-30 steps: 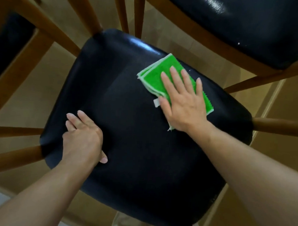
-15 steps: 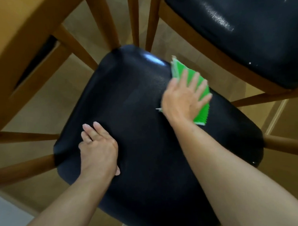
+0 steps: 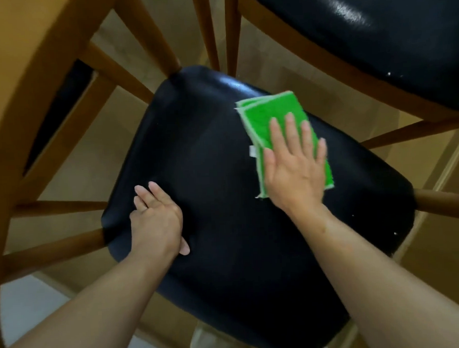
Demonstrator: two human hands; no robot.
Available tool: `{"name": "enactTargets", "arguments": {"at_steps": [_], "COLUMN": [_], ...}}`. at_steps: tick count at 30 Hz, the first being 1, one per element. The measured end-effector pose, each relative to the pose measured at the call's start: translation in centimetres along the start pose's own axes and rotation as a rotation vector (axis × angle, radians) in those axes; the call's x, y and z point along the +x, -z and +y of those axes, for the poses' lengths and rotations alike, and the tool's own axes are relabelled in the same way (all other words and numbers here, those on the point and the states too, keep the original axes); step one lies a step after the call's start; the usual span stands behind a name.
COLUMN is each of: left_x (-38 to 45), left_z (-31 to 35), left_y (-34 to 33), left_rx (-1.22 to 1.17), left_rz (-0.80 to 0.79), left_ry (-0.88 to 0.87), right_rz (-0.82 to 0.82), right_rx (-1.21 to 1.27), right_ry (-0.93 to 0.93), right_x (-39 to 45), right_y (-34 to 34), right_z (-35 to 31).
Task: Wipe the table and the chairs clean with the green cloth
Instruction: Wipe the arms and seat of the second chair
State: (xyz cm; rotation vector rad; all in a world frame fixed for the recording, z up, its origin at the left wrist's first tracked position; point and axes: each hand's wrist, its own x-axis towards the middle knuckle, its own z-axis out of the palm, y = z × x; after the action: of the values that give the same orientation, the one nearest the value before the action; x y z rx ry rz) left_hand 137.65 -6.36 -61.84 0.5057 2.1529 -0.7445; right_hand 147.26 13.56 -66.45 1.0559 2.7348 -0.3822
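We wipe the black padded seat point(image 3: 224, 200) of the near chair with the folded green cloth point(image 3: 276, 119), which lies flat on the seat toward its two o'clock corner. Our right hand point(image 3: 294, 168) rests palm-down on the cloth with the fingers straight and slightly spread, pressing rather than gripping; the cloth's far end projects beyond the fingertips toward twelve o'clock, and a small white tag shows at its nine o'clock edge. Our left hand point(image 3: 157, 221) lies at eight o'clock on the seat, well apart from the cloth, fingers extended over the upholstery near the rim and holding nothing, apparently steadying the chair. To do this step well, we judge that the palm should keep even pressure across the whole fold, and that strokes should overlap and run out to the seat's edges so that no strip is missed; the pale specks near the four o'clock rim look as though they need a pass. A second black seat point(image 3: 375, 36) in a wooden frame stands at one o'clock, and wooden chair spindles point(image 3: 149, 38) rise at eleven o'clock.
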Motion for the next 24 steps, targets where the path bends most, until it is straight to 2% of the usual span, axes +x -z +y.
{"name": "enactTargets", "arguments": {"at_steps": [3,6,10,12,15,17,19,21,24], "left_x": [0.3,0.7,1.2,1.4,1.3,1.2,1.1,1.0,0.6], "left_z": [0.3,0.3,0.1,0.1,0.2,0.2,0.2,0.2,0.2], "left_y": [0.1,-0.2,-0.9,-1.0,-1.0,-0.9,-0.7,-0.6,-0.1], "left_rx": [0.011,0.039,0.053,0.046,0.039,0.020,0.009,0.010,-0.009], "left_rz": [0.008,0.017,0.040,0.044,0.051,0.055,0.046,0.047,0.042], "left_ry": [0.007,0.014,0.013,0.012,0.018,0.022,0.031,0.040,0.029], "right_rz": [-0.020,-0.002,0.063,0.036,-0.080,-0.117,-0.086,-0.027,0.040], "right_rx": [0.031,0.109,0.149,0.107,0.007,-0.004,-0.015,-0.024,0.137], "right_ry": [-0.302,-0.532,-0.708,-0.620,-0.240,-0.038,-0.029,-0.266,-0.698], "right_x": [-3.0,-5.2,-7.3,-10.0,-15.5,-16.7,-15.3,-13.0,-11.0], "right_y": [0.7,1.0,-0.5,-1.8,-3.7,-4.0,-3.3,-2.3,-0.5], "right_z": [5.5,8.1,3.6,-0.8,-5.4,-4.3,-0.8,3.9,9.2]}}
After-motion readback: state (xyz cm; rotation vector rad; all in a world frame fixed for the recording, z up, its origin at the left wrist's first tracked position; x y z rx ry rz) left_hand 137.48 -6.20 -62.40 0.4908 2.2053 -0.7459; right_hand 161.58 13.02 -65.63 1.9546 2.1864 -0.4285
